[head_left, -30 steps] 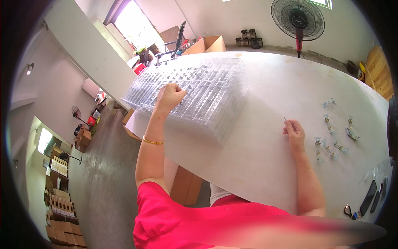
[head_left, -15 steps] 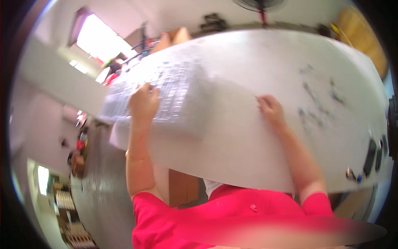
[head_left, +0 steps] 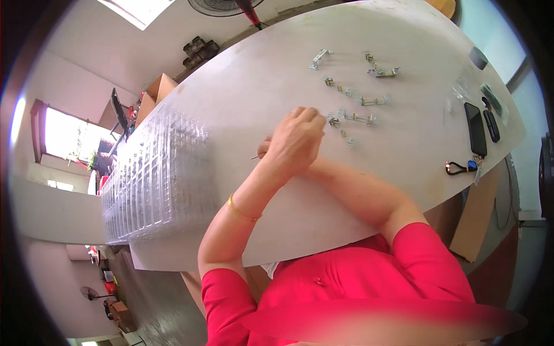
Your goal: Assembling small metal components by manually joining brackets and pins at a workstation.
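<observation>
My left hand (head_left: 297, 137) reaches across the right one, fingers curled, its fingertips beside a small metal fitting (head_left: 333, 120) on the white table. Whether those fingers grip anything is hidden. Behind the left wrist, only part of my right hand (head_left: 264, 147) shows; a thin metal rod-like piece (head_left: 254, 157) pokes out of it. Several similar silver and brass-coloured fittings lie loosely to the right, among them a long one (head_left: 374, 101), an angled one (head_left: 321, 57) and another pair joined end to end (head_left: 381, 70).
A stack of clear plastic trays (head_left: 167, 173) stands at the table's left. To the right lie a black phone (head_left: 475, 130), a slim black object (head_left: 491, 126), a black cord loop (head_left: 459, 168) and a grey tape roll (head_left: 478, 58). An opened cardboard box (head_left: 154, 98) sits beyond the trays.
My left hand has left the clear trays and moved right, to the metal fittings. My right hand has come in behind it, still with the thin piece. The view has turned rightward.
</observation>
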The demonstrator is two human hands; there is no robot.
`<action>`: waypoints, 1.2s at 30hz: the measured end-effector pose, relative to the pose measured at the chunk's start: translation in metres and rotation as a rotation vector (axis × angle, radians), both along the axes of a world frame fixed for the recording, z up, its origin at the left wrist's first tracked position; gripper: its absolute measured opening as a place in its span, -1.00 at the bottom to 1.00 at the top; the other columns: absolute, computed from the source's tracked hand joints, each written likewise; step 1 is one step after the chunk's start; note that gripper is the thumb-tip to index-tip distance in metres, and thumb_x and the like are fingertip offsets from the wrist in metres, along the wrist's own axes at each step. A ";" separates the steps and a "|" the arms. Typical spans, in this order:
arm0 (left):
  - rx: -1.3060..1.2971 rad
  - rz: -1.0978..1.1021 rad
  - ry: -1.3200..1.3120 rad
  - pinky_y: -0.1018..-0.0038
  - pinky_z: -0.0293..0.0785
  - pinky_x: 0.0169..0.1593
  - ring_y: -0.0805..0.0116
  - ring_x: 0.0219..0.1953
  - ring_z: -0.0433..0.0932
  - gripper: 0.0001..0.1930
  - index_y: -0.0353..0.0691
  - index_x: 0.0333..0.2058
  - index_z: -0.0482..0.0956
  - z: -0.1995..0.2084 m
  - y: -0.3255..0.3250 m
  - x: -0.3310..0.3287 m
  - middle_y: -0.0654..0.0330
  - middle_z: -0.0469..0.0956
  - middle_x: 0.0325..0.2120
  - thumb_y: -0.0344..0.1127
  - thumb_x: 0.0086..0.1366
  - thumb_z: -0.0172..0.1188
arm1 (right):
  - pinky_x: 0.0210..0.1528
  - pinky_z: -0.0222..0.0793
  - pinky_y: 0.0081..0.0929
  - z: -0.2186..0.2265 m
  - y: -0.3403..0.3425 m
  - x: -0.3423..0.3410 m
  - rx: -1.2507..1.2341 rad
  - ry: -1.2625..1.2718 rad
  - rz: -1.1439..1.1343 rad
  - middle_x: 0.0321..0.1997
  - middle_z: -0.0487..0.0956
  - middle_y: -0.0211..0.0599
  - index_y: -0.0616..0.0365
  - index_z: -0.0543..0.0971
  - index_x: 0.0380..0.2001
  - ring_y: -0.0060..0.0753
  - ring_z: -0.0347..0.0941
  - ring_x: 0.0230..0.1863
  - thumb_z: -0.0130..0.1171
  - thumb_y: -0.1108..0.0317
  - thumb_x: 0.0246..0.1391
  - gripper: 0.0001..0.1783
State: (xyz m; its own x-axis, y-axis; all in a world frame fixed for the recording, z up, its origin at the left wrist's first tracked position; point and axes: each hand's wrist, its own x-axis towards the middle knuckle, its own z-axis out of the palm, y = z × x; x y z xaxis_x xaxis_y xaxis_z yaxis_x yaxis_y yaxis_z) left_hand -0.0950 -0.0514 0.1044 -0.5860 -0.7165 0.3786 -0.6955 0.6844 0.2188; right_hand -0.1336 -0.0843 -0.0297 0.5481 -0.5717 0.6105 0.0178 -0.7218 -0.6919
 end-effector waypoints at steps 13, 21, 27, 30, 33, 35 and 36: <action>0.720 0.379 0.030 0.36 0.52 -0.16 0.22 -0.25 0.60 -0.63 -0.46 -0.21 0.56 -0.051 -0.084 -0.023 0.04 0.62 -0.38 -0.24 0.14 0.30 | -0.26 0.30 -0.37 0.011 0.007 0.001 0.134 0.066 0.072 -0.36 0.39 -0.41 0.03 0.46 -0.35 -0.37 0.35 -0.35 0.26 0.28 -0.01 -0.79; 0.855 0.362 0.693 0.50 0.57 -0.20 0.37 -0.27 0.62 -0.81 -0.36 -0.28 0.52 -0.010 -0.056 0.031 0.12 0.59 -0.38 -0.36 0.24 0.26 | -0.10 0.37 -0.28 0.012 0.012 0.004 0.184 0.047 -0.091 -0.22 0.58 -0.22 0.09 0.58 -0.34 -0.19 0.51 -0.15 0.13 0.33 0.14 -0.90; 0.530 0.513 1.222 0.43 0.61 -0.13 0.27 -0.21 0.64 -0.85 -0.41 -0.23 0.45 -0.006 -0.023 0.116 0.03 0.58 -0.29 -0.43 0.35 0.17 | -0.21 0.44 -0.35 0.016 0.003 -0.001 0.393 0.045 -0.113 -0.33 0.60 -0.18 0.17 0.60 -0.30 -0.24 0.54 -0.30 0.15 0.35 0.16 -0.86; 0.375 0.574 1.382 0.43 0.62 -0.11 0.27 -0.22 0.64 -0.88 -0.39 -0.23 0.43 -0.024 -0.004 0.140 0.05 0.57 -0.30 -0.45 0.36 0.14 | -0.27 0.44 -0.43 0.010 -0.007 0.000 0.724 -0.117 -0.130 -0.42 0.58 -0.28 0.19 0.58 -0.29 -0.47 0.52 -0.34 0.16 0.34 0.19 -0.85; 0.315 0.610 1.486 0.48 0.63 -0.14 0.34 -0.25 0.64 -0.88 -0.37 -0.26 0.42 -0.041 0.012 0.145 0.08 0.56 -0.29 -0.45 0.34 0.17 | -0.22 0.46 -0.54 0.009 -0.016 0.000 0.786 -0.341 -0.063 -0.36 0.57 -0.44 0.15 0.57 -0.24 -0.63 0.47 -0.29 0.17 0.33 0.24 -0.87; 0.338 0.615 1.449 0.49 0.64 -0.13 0.37 -0.27 0.63 -0.88 -0.35 -0.28 0.41 -0.051 0.022 0.137 0.10 0.57 -0.32 -0.44 0.35 0.16 | -0.15 0.48 -0.56 0.011 -0.018 0.001 0.785 -0.476 -0.069 -0.29 0.58 -0.49 0.15 0.58 -0.22 -0.65 0.47 -0.25 0.16 0.35 0.27 -0.88; 0.339 0.617 1.456 0.49 0.64 -0.13 0.37 -0.27 0.63 -0.88 -0.35 -0.28 0.41 -0.054 0.025 0.133 0.10 0.57 -0.32 -0.44 0.35 0.16 | -0.15 0.48 -0.56 0.013 -0.018 0.001 0.786 -0.469 -0.069 -0.29 0.58 -0.49 0.15 0.58 -0.22 -0.65 0.47 -0.25 0.16 0.35 0.27 -0.88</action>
